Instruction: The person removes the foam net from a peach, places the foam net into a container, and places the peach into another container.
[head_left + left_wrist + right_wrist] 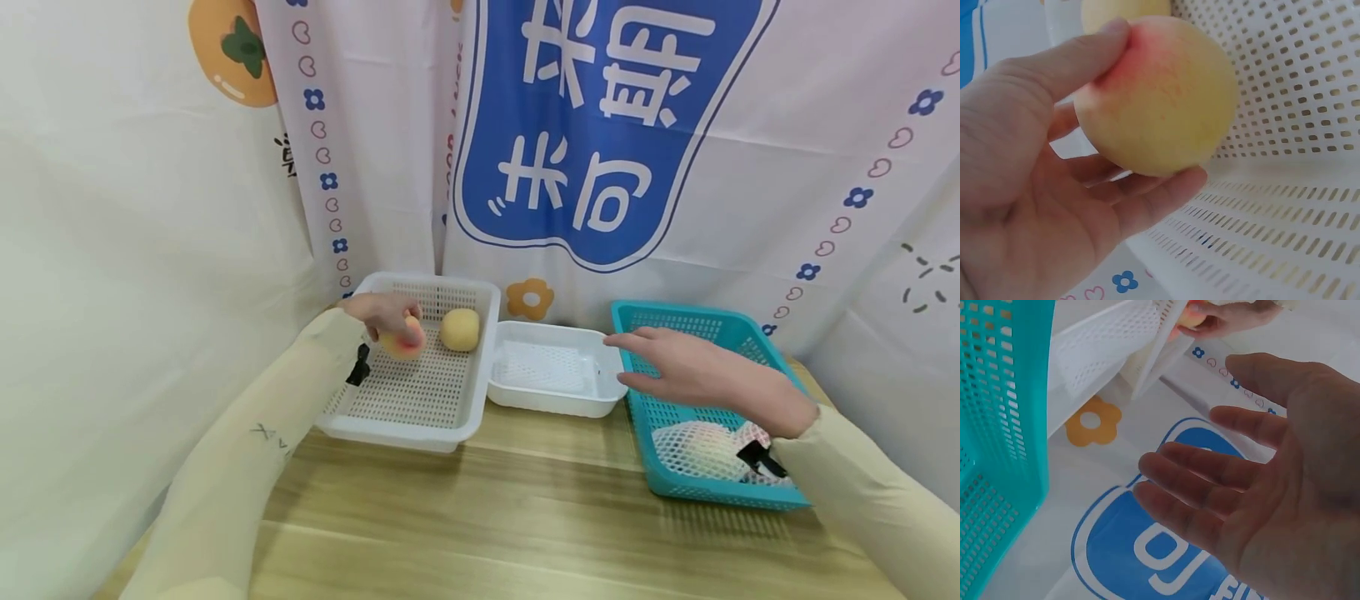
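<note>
A yellow peach with a red blush [1166,100] is gripped between the thumb and fingers of my left hand [382,313], inside the white perforated basket [487,367]. Beside it in that basket lies a second, yellow round fruit [460,329]; only part of it shows in the left wrist view. My right hand [678,367] hovers over the left part of the teal basket [651,471], its fingers spread and nothing held. In the right wrist view the palm and loosely extended fingers [1197,465] show beside the teal basket wall.
Between the two baskets stands a small white tray [555,400]. Foam-net-wrapped fruit [697,450] lies at the near end of the teal basket. All stand on a wooden table [525,517], with a printed curtain [390,150] hanging behind.
</note>
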Demonstrator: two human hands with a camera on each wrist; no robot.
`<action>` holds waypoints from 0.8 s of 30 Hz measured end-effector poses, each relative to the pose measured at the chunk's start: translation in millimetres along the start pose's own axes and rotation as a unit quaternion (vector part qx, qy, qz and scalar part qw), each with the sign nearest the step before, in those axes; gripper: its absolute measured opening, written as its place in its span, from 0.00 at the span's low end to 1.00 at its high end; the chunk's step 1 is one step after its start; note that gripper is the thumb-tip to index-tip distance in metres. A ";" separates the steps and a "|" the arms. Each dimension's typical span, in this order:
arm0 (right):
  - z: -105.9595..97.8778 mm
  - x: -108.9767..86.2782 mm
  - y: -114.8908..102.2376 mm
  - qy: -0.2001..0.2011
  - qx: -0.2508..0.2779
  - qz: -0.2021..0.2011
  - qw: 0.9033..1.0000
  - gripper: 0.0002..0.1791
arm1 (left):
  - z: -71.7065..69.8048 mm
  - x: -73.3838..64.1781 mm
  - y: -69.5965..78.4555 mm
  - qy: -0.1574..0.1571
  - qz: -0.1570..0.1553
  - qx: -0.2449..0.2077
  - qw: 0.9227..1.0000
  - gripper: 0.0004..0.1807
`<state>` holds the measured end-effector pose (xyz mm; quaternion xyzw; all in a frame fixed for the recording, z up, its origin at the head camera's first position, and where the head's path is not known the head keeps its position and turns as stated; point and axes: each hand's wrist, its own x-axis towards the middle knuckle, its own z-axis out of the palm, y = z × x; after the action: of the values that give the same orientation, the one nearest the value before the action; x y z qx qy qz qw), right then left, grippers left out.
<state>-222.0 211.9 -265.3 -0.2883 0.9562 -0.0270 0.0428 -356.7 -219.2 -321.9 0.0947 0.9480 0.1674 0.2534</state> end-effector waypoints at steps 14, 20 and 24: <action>-1.1 -3.9 28.4 -0.059 0.012 0.036 0.998 0.32 | 2.3 6.9 -7.2 -0.025 -0.077 -0.026 0.996 0.23; 2.9 -6.8 38.6 -0.088 0.021 0.033 0.995 0.33 | 1.9 -0.5 -11.6 -0.026 -0.144 -0.094 0.985 0.29; 5.8 -8.7 43.6 -0.107 0.032 0.032 0.993 0.33 | 0.9 1.3 -15.6 -0.042 -0.134 -0.089 0.986 0.32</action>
<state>-238.2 252.9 -273.8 -0.2569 0.9535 -0.0255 0.1555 -358.8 -233.0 -329.0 -0.0494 0.9220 0.2115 0.3206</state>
